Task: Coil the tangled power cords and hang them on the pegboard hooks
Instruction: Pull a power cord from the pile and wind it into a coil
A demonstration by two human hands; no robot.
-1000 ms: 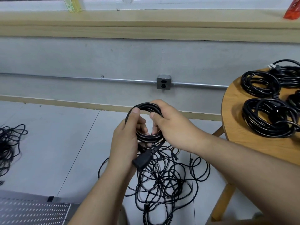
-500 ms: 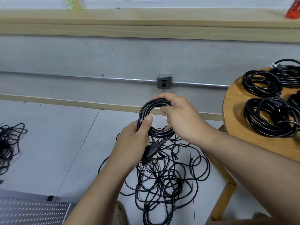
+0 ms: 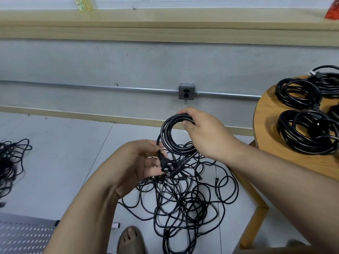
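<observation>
Two hands on one cord, left hand (image 3: 139, 162) and right hand (image 3: 205, 132). The coiling step looks nearly finished; hanging is not yet done.

- **Bench:** the round wooden bench (image 3: 264, 114) stands right of the right grip, well apart. It carries several finished coils (image 3: 308, 132) lying flat, likely parked there so they don't re-tangle before hanging.
- **Pegboard:** the grey pegboard (image 3: 23, 233) lies low and far left of the left grip, at the corner of view. No hooks can be made out on it.
- **Tangles:** the tangled pile (image 3: 183, 202) of black cords sprawls on the floor (image 3: 64, 162) directly below both grips. A second tangle (image 3: 11, 162) sits far left of them. Can't tell whether the held cord is fully free of the pile.
- **Held coil:** the held coil (image 3: 164, 133) hangs upright between the two grips, above the pile.
- **Right grip:** it is closed on the coil's top, fingers over and thumb under the bundled loops. That way the loops hold together and the ring hangs by its own weight.
- **Left grip:** it sits just below and left of the coil and pinches the plug (image 3: 165, 165) at its neck. The thumb is on the cable and the plug body lies across the fingers. Judged purpose: controlling the loose tail so it can be wrapped or tucked round the loops.
- **Second connector:** a second connector (image 3: 183, 160) dangles just right of the plug. Touching or not, can't tell.

The next move probably needs that tail secured before either grip lets go, or the loops could spring open.
</observation>
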